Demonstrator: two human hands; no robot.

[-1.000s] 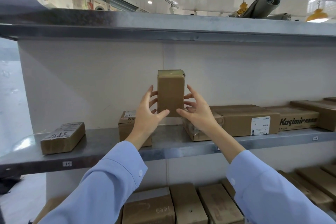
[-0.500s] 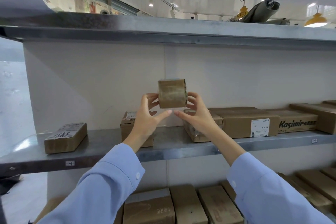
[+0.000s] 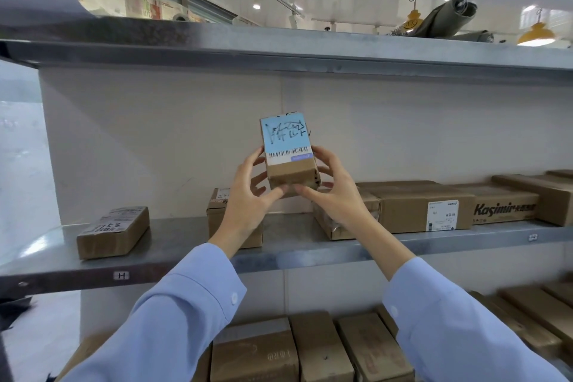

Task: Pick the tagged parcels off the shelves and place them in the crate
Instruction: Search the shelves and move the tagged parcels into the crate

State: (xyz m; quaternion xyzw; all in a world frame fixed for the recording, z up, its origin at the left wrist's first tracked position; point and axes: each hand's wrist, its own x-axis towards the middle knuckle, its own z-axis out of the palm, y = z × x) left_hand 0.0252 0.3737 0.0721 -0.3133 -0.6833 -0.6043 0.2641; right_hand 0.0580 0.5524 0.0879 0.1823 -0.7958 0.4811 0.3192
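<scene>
Both my hands hold a small brown cardboard parcel [image 3: 290,161] up in front of the middle shelf. Its face toward me carries a light-blue label with black scribbled writing and a barcode strip. My left hand [image 3: 249,195] grips its lower left side, thumb under the bottom edge. My right hand [image 3: 333,192] grips the lower right side, fingers curled behind. The parcel hangs above the shelf, touching nothing else. No crate is in view.
The metal middle shelf [image 3: 173,245] holds a labelled box [image 3: 113,232] at the left, a small box [image 3: 217,214] behind my left wrist, and several larger boxes [image 3: 424,211] to the right. More boxes [image 3: 310,347] fill the lower shelf. An upper shelf [image 3: 279,49] runs overhead.
The parcel has been turned over in my hands: its plain brown side faced me before, now the blue-labelled face does. Both hands shifted slightly lower on it.
</scene>
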